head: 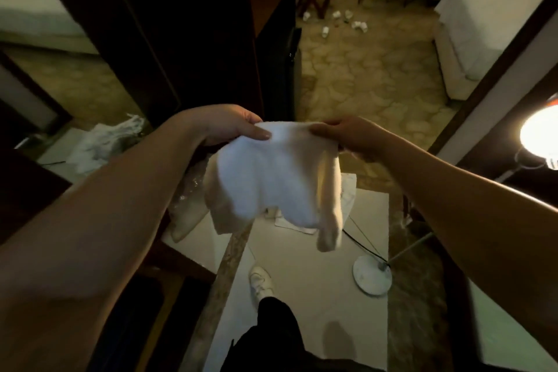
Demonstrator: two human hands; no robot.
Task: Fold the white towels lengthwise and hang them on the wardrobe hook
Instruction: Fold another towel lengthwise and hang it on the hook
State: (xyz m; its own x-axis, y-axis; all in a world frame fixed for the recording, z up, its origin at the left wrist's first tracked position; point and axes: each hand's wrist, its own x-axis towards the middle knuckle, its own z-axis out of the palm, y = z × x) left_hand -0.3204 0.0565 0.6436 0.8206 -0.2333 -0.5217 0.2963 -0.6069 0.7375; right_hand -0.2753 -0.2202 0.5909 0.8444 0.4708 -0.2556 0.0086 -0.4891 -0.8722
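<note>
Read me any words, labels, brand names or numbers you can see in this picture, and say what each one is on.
None can be read.
White towel, held by the left hand and right hand: plain, no label showing.
White shoe: no legible mark.
Lamp and its round base: no text.
Scattered litter on the floor: too small and blurred.

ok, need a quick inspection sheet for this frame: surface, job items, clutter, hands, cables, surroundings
Surface: white sheet spread on the floor below the hands; patterned carpet beyond.
Job's things: white towel held up in the air, hanging bunched, not folded flat; wardrobe hook not seen.
Clutter: crumpled white scraps on the far carpet; crumpled plastic at left.
Hands: left hand and right hand each pinch the towel's top edge.
Cables: thin dark cord runs to the lamp base.
Surroundings: dark wooden cabinet ahead, bed at right, lit lamp at far right.
</note>
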